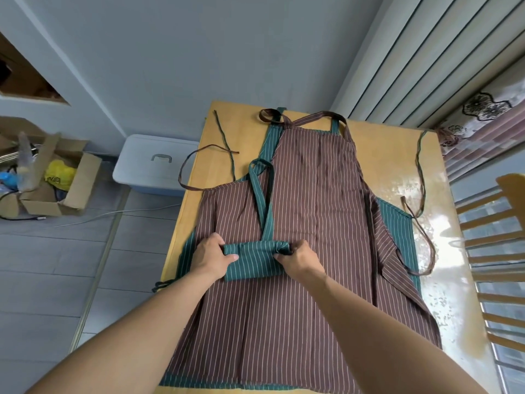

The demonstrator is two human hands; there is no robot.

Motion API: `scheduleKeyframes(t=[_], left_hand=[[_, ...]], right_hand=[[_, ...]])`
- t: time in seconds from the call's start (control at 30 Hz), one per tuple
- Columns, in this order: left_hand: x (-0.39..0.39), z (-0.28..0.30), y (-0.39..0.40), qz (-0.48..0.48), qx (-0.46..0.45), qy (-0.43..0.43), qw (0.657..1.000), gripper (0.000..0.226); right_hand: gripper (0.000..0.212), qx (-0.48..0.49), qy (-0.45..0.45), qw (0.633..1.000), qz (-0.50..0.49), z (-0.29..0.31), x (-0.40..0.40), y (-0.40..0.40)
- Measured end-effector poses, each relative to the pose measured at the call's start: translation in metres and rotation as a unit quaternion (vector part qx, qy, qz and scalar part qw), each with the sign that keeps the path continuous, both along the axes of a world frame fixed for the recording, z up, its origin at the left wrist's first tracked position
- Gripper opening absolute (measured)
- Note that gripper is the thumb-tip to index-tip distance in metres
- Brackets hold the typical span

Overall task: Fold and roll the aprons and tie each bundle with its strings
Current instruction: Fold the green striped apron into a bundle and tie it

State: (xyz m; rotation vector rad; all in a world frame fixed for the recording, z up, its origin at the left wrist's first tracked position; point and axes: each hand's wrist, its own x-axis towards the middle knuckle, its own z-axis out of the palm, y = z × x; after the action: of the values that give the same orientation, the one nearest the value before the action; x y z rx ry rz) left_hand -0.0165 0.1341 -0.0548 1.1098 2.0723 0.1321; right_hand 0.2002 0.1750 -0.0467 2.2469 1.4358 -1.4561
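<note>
Both ends of green roll [255, 258] pinched, left hand [211, 255] and right hand [298, 261] fingers curled round it; best rolled tight, edges level, strap [265, 211] kept free.

Both hands' fingers [227, 247] curl round the ends of a green pinstriped rolled apron bundle [255, 260], its strap [262, 206] running away beyond them over a flat brown striped apron [312, 194].

Three aprons [312, 223], one table [397, 166], one bin [153, 163], one box [56, 180].
</note>
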Motion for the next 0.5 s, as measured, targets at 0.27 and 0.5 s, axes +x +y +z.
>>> scheduleKeyframes(t=[0.27,0.5], left_hand=[[0.004,0.011,0.016,-0.112,-0.040,0.028,0.992,0.044],[-0.011,0.057,0.024,-0.199,-0.168,-0.223,0.939,0.094]], right_hand=[[0.021,0.004,0.068,0.997,-0.026,0.017,-0.011,0.004],[0.023,0.007,0.299,0.954,-0.002,0.070,0.008,0.007]])
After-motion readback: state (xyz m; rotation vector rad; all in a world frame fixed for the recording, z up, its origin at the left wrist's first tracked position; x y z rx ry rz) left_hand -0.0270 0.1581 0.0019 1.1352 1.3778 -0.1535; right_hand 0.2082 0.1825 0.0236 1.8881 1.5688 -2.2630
